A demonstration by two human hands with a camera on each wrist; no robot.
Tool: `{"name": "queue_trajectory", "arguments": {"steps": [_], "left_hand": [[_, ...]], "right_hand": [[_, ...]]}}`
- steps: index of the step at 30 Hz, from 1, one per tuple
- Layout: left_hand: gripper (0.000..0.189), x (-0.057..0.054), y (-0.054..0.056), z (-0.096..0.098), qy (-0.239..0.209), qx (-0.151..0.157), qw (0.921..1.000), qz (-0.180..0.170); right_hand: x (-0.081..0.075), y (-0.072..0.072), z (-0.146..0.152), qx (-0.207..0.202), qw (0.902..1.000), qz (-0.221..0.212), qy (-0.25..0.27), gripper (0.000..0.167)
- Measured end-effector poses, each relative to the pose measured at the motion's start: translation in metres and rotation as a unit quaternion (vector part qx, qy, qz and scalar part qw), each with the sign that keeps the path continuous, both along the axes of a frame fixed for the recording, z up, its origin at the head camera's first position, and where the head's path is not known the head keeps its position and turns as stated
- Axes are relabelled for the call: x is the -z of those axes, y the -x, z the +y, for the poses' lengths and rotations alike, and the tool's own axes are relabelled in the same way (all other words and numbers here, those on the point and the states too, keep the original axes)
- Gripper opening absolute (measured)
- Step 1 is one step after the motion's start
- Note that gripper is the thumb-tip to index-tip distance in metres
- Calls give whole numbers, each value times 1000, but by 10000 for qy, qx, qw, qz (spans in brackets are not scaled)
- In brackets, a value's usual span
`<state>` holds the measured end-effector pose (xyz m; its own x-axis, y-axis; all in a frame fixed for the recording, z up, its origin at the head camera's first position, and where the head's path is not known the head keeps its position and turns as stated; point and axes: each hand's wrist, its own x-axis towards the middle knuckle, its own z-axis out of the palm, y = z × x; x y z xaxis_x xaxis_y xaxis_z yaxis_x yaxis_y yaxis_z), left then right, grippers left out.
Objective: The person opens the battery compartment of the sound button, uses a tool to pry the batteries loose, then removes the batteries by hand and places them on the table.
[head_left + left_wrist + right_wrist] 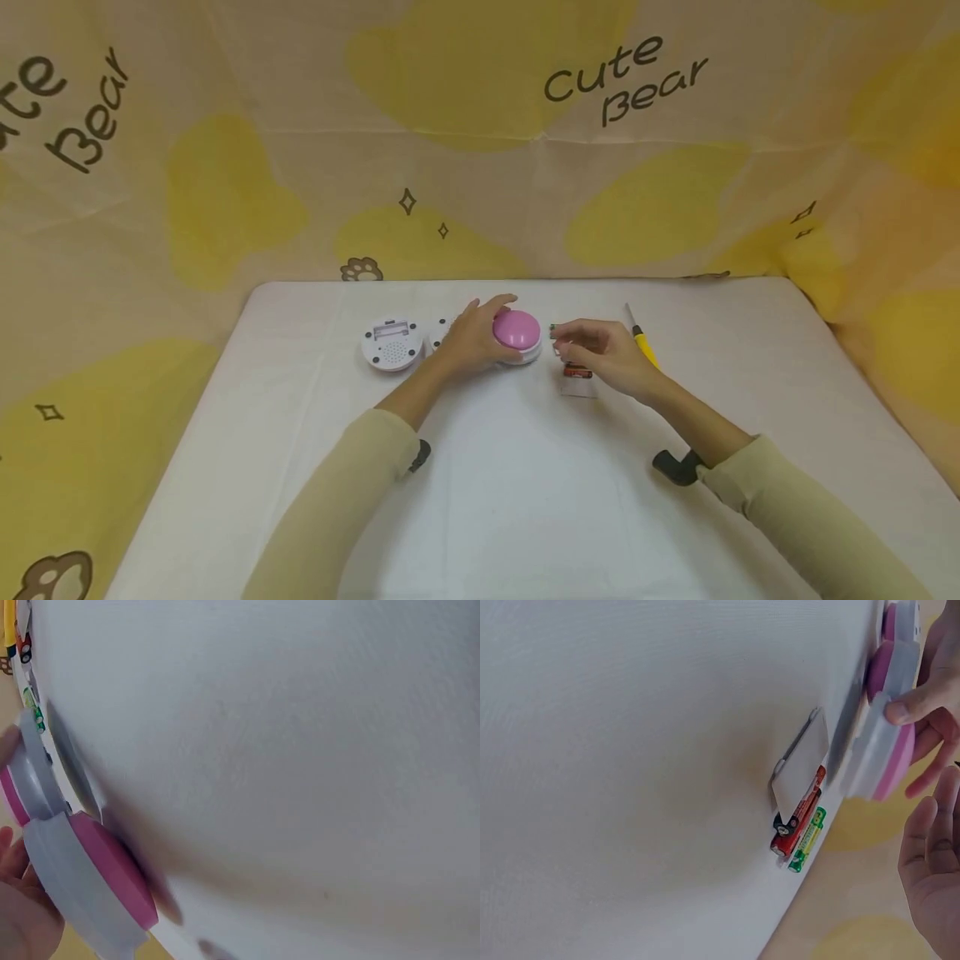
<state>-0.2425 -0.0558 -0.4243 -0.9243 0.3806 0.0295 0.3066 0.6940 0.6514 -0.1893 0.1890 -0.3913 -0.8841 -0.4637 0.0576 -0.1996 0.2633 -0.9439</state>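
Observation:
My left hand (474, 333) grips a round white push button with a pink domed top (517, 331), thumb and fingers on opposite sides, the pink top facing up. A second button (90, 881) stands beside it with its pink side down, partly behind the hand in the head view. My right hand (607, 354) hovers just right of the gripped button, fingers loosely bent, nothing visible between them. Close below those fingers lie a green battery (808, 840) and red-and-black batteries (799, 825), along with a small pale flat piece (802, 765).
A third button (392, 344) lies upside down at the left, its battery compartment and speaker holes showing. Behind my right hand is a yellow-handled screwdriver (643, 346). The white table (525, 500) ends at a patterned yellow cloth backdrop (465, 167).

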Motion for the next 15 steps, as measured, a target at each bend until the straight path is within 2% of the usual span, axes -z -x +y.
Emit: {"name": "queue_trajectory", "arguments": {"steps": [7,15], "left_hand": [[87,-12,-4,-3,-846,28,9961,230],[83,-28,-16,-9,-1825,-67,9826,332]], "right_hand": [[3,1,6,174,9998,12,15,31],[1,0,8,352,9993,21,-100,29]]}}
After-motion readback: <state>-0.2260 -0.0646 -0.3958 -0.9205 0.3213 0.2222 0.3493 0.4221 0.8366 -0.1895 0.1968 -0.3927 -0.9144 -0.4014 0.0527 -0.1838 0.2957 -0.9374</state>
